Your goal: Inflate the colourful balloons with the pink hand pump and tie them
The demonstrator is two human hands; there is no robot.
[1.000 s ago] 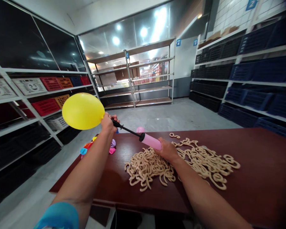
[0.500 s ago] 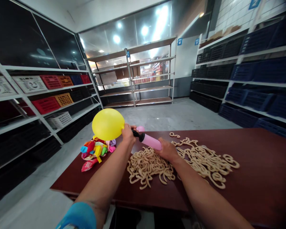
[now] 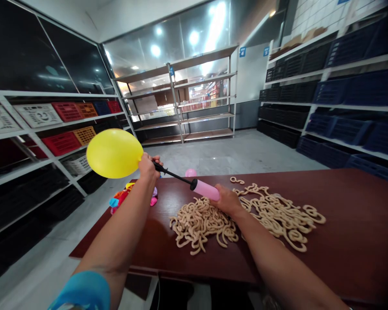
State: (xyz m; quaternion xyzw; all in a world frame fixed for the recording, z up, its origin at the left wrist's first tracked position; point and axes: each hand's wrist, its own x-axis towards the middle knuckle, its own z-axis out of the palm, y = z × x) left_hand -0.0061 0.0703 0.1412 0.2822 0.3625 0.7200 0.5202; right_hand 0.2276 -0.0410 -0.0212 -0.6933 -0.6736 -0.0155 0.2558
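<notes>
So a yellow balloon [image 3: 114,153] is being pumped up here, and it's mid-stroke by the look of it: the black rod [image 3: 174,174] is drawn far out of the pink pump barrel [image 3: 206,190]. The balloon is held up off the surface, out to the far left, with its neck pinched onto the nozzle by the closed left hand [image 3: 148,167]. The barrel is gripped tight by the right hand [image 3: 228,201], just above a heap of tan rubber bands [image 3: 245,217] spread on the brown surface [image 3: 349,232]. A pile of uninflated balloons [image 3: 124,198] is seen near the left edge. Probably a push-in is called for next, with the neck kept sealed so nothing slips off.
</notes>
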